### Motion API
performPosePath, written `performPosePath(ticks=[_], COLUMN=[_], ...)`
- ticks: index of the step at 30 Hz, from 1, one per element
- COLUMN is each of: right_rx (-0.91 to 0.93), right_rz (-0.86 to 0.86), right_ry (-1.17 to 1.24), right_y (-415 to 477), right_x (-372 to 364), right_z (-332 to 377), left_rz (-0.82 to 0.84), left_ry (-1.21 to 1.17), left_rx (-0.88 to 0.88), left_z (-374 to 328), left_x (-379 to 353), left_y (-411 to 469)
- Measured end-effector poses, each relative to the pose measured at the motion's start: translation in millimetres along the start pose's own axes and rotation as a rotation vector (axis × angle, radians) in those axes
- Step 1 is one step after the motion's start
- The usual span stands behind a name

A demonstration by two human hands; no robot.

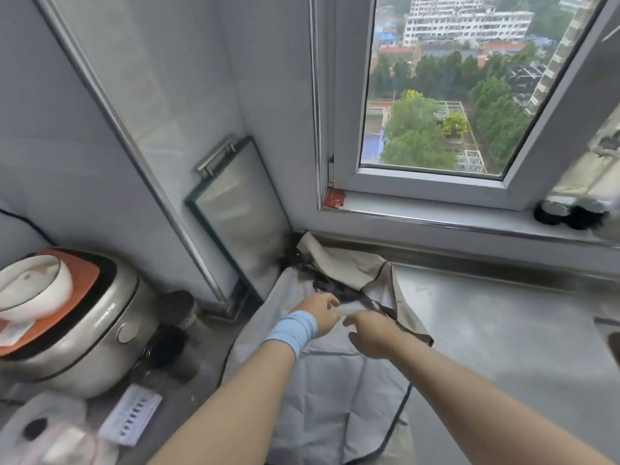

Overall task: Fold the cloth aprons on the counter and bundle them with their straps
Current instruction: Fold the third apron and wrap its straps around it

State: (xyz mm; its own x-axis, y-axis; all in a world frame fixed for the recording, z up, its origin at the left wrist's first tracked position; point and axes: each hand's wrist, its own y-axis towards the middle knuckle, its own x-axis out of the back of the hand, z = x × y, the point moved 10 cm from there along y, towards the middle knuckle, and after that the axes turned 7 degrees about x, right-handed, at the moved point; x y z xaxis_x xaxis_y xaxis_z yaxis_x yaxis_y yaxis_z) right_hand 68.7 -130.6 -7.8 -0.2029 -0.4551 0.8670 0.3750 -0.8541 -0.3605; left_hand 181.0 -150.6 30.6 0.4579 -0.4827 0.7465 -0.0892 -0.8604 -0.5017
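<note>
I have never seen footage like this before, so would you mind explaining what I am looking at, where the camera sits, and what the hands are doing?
There is no machine here. A person wears one wide-angle camera on the head, looking forward and down, so you see their own two bare arms reaching away from you.

The left hand, with a blue band at the wrist, and the right hand meet over a pale grey apron spread on the metal counter. Both seem to be pinching something small at its upper part, perhaps cloth or a strap; the blur hides exactly what. A beige apron lies crumpled behind it, near the windowsill.

To the left stand a rice cooker with a white bowl on top, and a glass board leaning against the wall.
</note>
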Motion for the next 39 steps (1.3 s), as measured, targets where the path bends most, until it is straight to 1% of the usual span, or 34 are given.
performPosePath(ticks=[4,6,10,12,15,18,19,20,23,24,25,27,28,29,30,31,33,34,35,37,39], right_rx=[0.118,0.168,0.228,0.182,0.062,-0.009,-0.028,-0.039,-0.043,-0.047,-0.068,-0.144,-0.166,-0.175,-0.17,-0.154,-0.121,-0.095,-0.062,-0.003,0.127], right_rz=[0.169,0.214,0.13,0.121,0.195,0.273,0.27,0.228,-0.039,-0.082,-0.071,0.02,0.064,0.093,0.104,0.09,0.076,0.062,0.04,-0.008,-0.125], right_ry=[-0.098,-0.13,-0.168,-0.144,-0.169,-0.215,-0.205,-0.187,-0.143,-0.134,-0.14,-0.193,-0.221,-0.242,-0.263,-0.284,-0.324,-0.3,-0.246,-0.138,-0.17], right_y=[11.2,10.3,-0.6,-10.1,-29.7,-46.0,-47.5,-46.1,-35.0,-31.6,-28.1,-23.7,-22.1,-21.0,-18.1,-14.9,-12.3,-10.9,-8.8,-5.2,0.3], right_x=[-60.4,-79.7,-75.2,-62.2,-44.4,-35.2,-30.5,-21.0,22.2,30.1,29.8,16.1,6.7,-1.1,-6.9,-7.8,-4.3,0.6,6.6,24.9,51.8], right_z=[-21.5,-38.3,-73.3,-93.7,-131.0,-158.7,-165.8,-172.7,-190.4,-196.5,-203.6,-220.3,-225.7,-227.9,-229.0,-228.7,-222.2,-219.1,-216.2,-213.0,-202.2], left_rz=[0.109,0.147,0.182,0.181,0.186,0.254,0.276,0.299,0.393,0.42,0.447,0.516,0.549,0.553,0.515,0.421,0.123,-0.006,-0.096,-0.142,-0.11], left_ry=[0.153,0.242,0.307,0.305,0.309,0.328,0.345,0.364,0.483,0.539,0.603,0.731,0.753,0.717,0.629,0.526,0.392,0.362,0.36,0.458,0.634], left_rx=[0.093,0.108,0.133,0.117,0.07,0.035,0.028,0.018,0.007,0.018,0.04,0.103,0.129,0.136,0.118,0.072,-0.065,-0.14,-0.216,-0.28,-0.227], left_z=[18.8,24.3,21.1,7.8,-24.5,-54.6,-63.2,-70.9,-89.3,-92.6,-93.3,-91.1,-89.3,-90.9,-96.8,-106.6,-127.3,-138.6,-149.5,-162.3,-159.5], left_x=[-63.0,-84.8,-112.2,-119.7,-129.3,-148.6,-155.6,-163.2,-178.8,-182.3,-183.5,-181.7,-179.7,-176.3,-170.2,-159.6,-125.9,-111.9,-102.2,-93.7,-88.3], left_y=[26.4,35.6,49.6,53.8,55.9,53.6,51.9,51.5,47.4,46.8,44.8,38.8,38.4,40.9,47.8,59.5,79.2,85.2,87.7,92.8,100.1])
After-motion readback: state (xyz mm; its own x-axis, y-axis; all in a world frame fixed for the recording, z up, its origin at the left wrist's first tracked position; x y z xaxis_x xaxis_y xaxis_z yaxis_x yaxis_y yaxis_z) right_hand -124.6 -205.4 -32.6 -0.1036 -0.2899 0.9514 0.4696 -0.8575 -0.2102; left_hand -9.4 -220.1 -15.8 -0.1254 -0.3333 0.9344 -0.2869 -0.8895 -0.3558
